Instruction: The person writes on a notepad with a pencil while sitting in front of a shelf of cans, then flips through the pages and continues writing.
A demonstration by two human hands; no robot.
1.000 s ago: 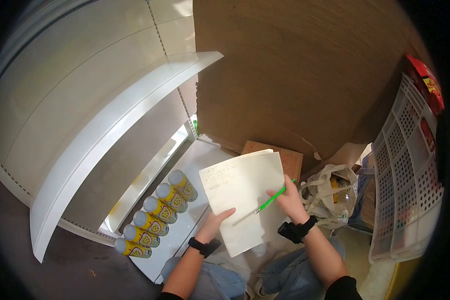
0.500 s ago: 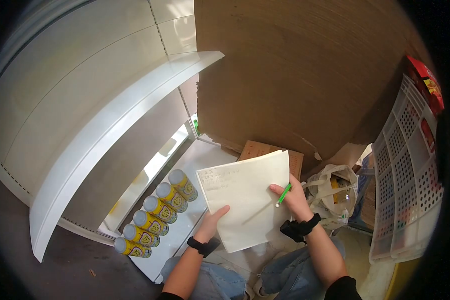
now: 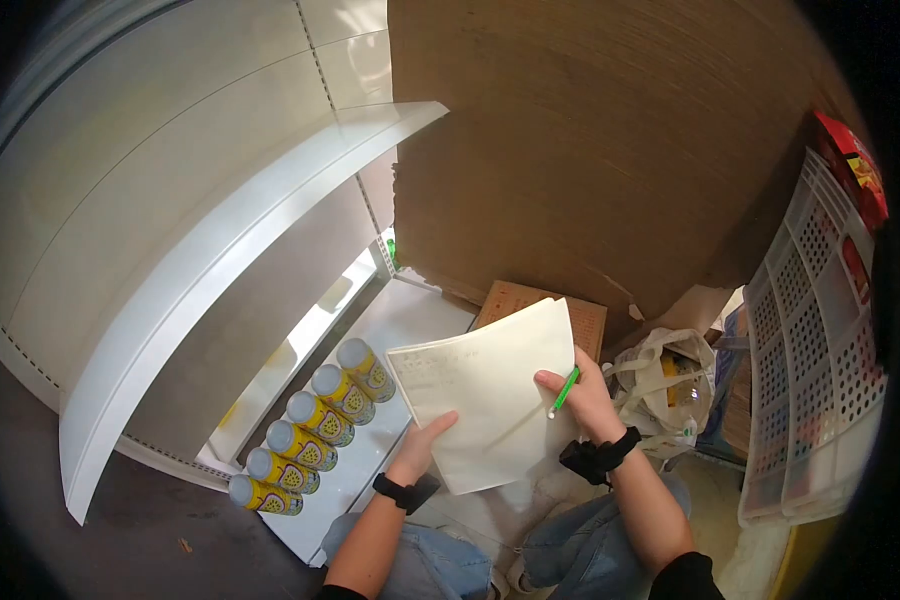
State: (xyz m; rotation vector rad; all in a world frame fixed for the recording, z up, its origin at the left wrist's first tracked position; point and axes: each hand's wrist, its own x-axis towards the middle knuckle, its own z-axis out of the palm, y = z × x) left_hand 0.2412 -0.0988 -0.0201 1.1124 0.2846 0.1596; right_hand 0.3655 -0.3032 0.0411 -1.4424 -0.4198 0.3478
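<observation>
Both of my hands hold a cream-coloured paper pad (image 3: pixel 500 400) in front of my knees. Faint handwriting shows near its upper left corner. My left hand (image 3: pixel 425 445) grips the pad's left edge, thumb on top and fingers hidden underneath. At the right edge, my right hand (image 3: pixel 585 398) clasps the pad with its thumb on the page. A green pen (image 3: pixel 565 388) is also held in that hand, its white end pointing down over the paper. Left of the pad, a row of several yellow cans (image 3: pixel 315 450) with pale lids stands on the low white shelf (image 3: pixel 355 480).
A curved-looking white shelf (image 3: pixel 220 270) juts out at upper left. A large brown cardboard sheet (image 3: pixel 610 150) rises behind, with a cardboard box (image 3: pixel 540 300) at its foot. At right are a cloth bag (image 3: pixel 660 375) and a white perforated basket (image 3: pixel 820 370) near a red packet (image 3: pixel 852 165).
The pad has tilted and shifted slightly to the left, its lower edge rising a little. Both hands keep their grip, and the cans stay where they were.
</observation>
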